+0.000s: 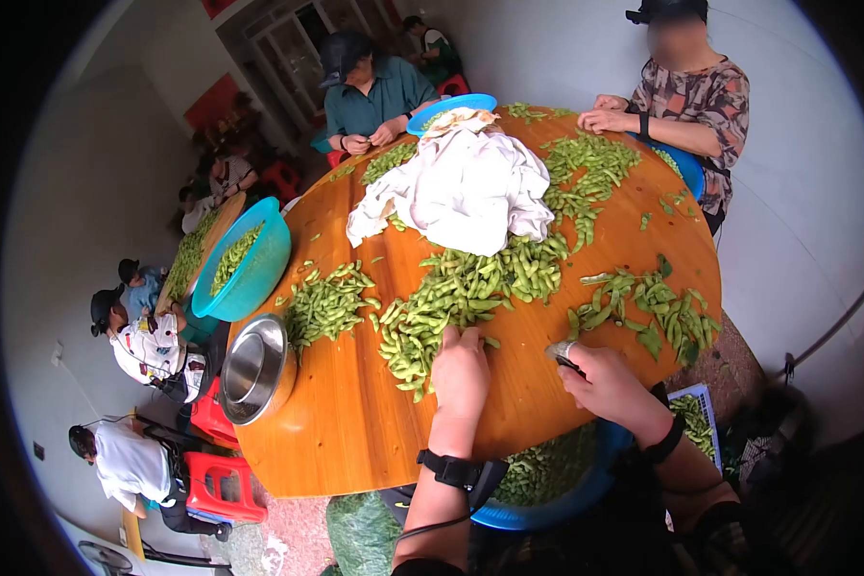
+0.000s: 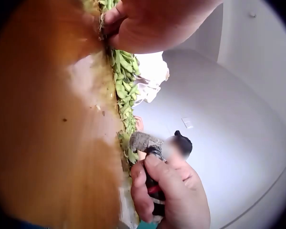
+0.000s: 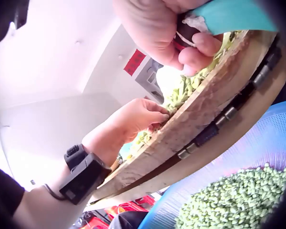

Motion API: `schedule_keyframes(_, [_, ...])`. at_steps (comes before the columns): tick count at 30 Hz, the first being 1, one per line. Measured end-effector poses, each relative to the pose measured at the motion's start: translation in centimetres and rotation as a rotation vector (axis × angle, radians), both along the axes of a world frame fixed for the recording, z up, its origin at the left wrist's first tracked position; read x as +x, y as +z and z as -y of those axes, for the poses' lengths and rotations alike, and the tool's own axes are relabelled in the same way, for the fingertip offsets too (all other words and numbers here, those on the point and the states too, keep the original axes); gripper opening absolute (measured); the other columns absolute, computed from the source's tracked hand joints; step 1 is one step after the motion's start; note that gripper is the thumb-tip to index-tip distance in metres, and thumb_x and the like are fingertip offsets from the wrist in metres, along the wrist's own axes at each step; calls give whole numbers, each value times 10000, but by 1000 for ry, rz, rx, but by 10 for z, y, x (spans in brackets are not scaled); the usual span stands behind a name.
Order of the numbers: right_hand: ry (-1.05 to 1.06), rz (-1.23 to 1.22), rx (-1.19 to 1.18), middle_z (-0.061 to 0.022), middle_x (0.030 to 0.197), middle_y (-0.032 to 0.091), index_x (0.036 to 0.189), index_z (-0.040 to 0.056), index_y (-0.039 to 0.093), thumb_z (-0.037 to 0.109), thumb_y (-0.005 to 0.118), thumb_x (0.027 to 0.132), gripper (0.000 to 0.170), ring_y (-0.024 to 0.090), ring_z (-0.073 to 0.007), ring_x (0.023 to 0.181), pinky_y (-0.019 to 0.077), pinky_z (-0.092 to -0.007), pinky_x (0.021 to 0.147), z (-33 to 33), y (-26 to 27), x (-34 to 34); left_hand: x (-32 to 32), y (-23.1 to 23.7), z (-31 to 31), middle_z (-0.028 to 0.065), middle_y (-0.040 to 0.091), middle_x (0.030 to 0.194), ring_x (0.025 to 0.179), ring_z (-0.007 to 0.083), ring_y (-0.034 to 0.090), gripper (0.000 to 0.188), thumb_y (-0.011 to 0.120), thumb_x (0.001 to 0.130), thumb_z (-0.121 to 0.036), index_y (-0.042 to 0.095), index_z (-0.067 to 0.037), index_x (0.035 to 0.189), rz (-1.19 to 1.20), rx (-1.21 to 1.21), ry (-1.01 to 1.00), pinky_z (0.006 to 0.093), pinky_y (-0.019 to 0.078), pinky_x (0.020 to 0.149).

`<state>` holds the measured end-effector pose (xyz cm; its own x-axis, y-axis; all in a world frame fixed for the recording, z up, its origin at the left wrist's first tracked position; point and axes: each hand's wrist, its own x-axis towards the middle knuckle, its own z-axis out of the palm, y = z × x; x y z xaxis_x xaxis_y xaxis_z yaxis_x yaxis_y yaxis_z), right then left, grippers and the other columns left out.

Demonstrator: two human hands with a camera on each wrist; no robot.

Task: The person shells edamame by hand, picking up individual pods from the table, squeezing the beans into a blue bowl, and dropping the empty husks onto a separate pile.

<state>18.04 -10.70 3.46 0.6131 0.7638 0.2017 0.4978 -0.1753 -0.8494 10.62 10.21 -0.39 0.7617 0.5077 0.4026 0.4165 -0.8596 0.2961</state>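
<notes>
Pale walls (image 1: 566,58); pinkish floor (image 1: 302,518); wooden table (image 1: 326,432), rounded edge; red plastic stools (image 1: 216,470) at left; paned door (image 1: 302,48) in dim back.

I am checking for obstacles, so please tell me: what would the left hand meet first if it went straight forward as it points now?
Most likely the pile of green pods, directly ahead of the left hand; exact depth is hard to judge.
</notes>
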Motion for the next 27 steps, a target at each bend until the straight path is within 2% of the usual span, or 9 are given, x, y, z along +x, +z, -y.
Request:
schedule_keyframes(1, [35, -260, 3, -110, 660, 580, 939, -22, 559, 69, 533, 924, 96, 597, -190, 518, 476, -321, 492, -4, 5, -2, -6, 2, 4, 143, 621, 886, 665, 278, 609, 168, 649, 839, -64, 646, -27, 1002, 130, -102, -101, 353, 517, 612])
schedule_keyframes(2, [26, -262, 5, -110, 660, 580, 939, -22, 559, 69, 533, 924, 96, 597, -190, 518, 476, -321, 492, -9, 2, -2, -11, 3, 7, 103, 635, 842, 607, 208, 600, 178, 649, 865, -72, 652, -34, 1038, 258, -206, -204, 297, 505, 558])
schedule_keyframes(3, [53, -372, 37, -72, 659, 570, 925, -17, 564, 91, 525, 942, 116, 574, -132, 500, 456, -285, 455, -16, -5, 0, -14, 2, 12, 103, 635, 842, 607, 208, 600, 178, 649, 865, -72, 652, -34, 1038, 254, -207, -213, 297, 505, 558])
schedule_keyframes(5, [75, -480, 73, -34, 657, 560, 910, -12, 569, 113, 517, 960, 144, 552, -74, 482, 435, -249, 418, -24, -13, 1, -17, 1, 21, 22, 631, 791, 579, 78, 549, 173, 609, 931, -90, 653, -35, 1089, 373, -1136, -335, 199, 451, 504])
schedule_keyframes(8, [101, -559, 105, -15, 683, 580, 910, 7, 588, 123, 516, 965, 147, 560, -73, 485, 426, -220, 401, -33, -13, -1, -19, 5, 22, -15, 611, 798, 599, 30, 525, 185, 554, 969, -84, 651, -33, 1118, 407, -1296, -453, 170, 439, 508])
schedule_keyframes(17, [124, -754, 198, -14, 709, 599, 923, 18, 603, 122, 525, 972, 138, 556, -73, 488, 372, -202, 384, -34, -11, -6, -22, 2, 17, 18, 646, 797, 614, 68, 587, 255, 572, 961, -103, 634, -46, 1202, 355, -1408, -514, 201, 483, 533])
schedule_keyframes(20, [126, -803, 211, -8, 694, 581, 928, 23, 602, 111, 528, 969, 123, 513, -63, 466, 328, -199, 377, -35, -13, -5, -25, 8, 16, 25, 647, 809, 623, 71, 575, 256, 571, 962, -110, 620, -34, 1201, 363, -1515, -518, 186, 471, 550])
schedule_keyframes(22, [160, -831, 261, -3, 680, 558, 938, 24, 600, 109, 534, 965, 111, 457, -51, 450, 297, -201, 376, -36, -16, -4, -29, 11, 13, 15, 638, 801, 630, 61, 565, 247, 572, 963, -125, 625, -55, 1194, 360, -1761, -508, 169, 447, 555])
schedule_keyframes(27, [124, -993, 293, -1, 677, 543, 962, 29, 601, 110, 539, 962, 102, 432, -42, 450, 292, -203, 375, -39, -10, -6, -27, 6, 6, -1, 625, 804, 651, 51, 545, 247, 572, 963, -126, 622, -70, 1199, 344, -1890, -559, 159, 424, 565])
